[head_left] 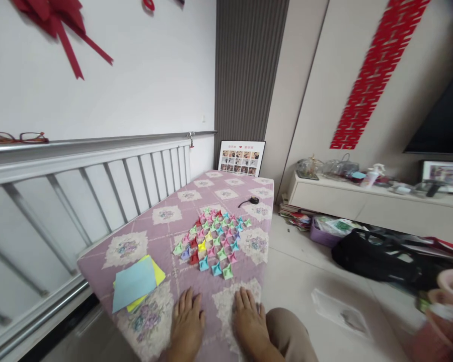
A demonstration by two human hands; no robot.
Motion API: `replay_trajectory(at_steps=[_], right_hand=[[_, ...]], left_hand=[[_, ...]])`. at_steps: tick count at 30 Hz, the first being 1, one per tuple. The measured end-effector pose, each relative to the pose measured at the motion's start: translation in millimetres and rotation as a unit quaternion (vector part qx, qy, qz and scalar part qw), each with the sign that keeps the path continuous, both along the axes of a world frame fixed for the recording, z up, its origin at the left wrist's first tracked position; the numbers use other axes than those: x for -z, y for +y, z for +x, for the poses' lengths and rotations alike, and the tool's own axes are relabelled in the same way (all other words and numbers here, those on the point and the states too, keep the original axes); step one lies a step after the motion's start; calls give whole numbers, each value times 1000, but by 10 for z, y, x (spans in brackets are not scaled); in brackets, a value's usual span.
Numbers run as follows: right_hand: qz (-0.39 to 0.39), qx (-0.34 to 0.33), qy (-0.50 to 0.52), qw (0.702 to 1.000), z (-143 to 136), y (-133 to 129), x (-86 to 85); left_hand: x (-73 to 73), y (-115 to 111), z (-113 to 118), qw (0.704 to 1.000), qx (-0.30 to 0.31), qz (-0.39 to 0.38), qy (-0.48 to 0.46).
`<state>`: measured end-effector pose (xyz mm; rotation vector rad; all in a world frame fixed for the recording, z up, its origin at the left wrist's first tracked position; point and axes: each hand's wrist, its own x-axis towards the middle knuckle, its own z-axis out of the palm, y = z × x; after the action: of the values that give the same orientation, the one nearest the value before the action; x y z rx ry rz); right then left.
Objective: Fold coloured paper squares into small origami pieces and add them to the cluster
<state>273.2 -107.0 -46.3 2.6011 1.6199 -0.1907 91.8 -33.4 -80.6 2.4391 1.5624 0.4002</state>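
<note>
Here they are, small folded paper pieces point(208, 236) in many colours, clustered mid-cloth on the floral cover point(207, 296)! Just on the near side, left hand point(187, 314) and right hand point(248, 317) lie flat, each grip released. Blue and yellow sheets point(134, 282) overlap to the left; a photo board point(240, 157) leans beyond the far end.

A desk point(219, 329) draped in mauve cloth point(175, 198) with cream floral squares carries loose rows of small, folded, multicoloured paper shapes point(209, 236) about its middle. A black, rounded object with a strap point(254, 200) lies beyond them. At the near left, a pale blue paper sheet point(136, 281) overlaps yellow paper point(158, 272). The left hand point(187, 322) and right hand point(249, 319) rest flat at the near end.
</note>
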Motion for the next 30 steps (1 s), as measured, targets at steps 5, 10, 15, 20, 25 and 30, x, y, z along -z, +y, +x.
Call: replay_trajectory(at_steps=[5, 10, 15, 20, 25, 30], right_hand=[[13, -50, 0, 999, -387, -65, 3], [50, -96, -6, 994, -503, -72, 86], [65, -111, -13, 992, -455, -46, 138], [80, -118, -21, 990, -441, -33, 190], [86, -122, -20, 989, -426, -23, 226], [74, -117, -26, 990, -427, -18, 214]], left_hand=[[40, -477, -258, 998, 45, -25, -18], [152, -858, -487, 997, 51, -5, -56], [58, -848, -715, 982, 100, -9, -160], [-307, -202, -1014, 972, -2, 8, -234], [-573, 576, -1332, 990, -90, 55, -93], [-580, 933, -1428, 994, -94, 31, -50]])
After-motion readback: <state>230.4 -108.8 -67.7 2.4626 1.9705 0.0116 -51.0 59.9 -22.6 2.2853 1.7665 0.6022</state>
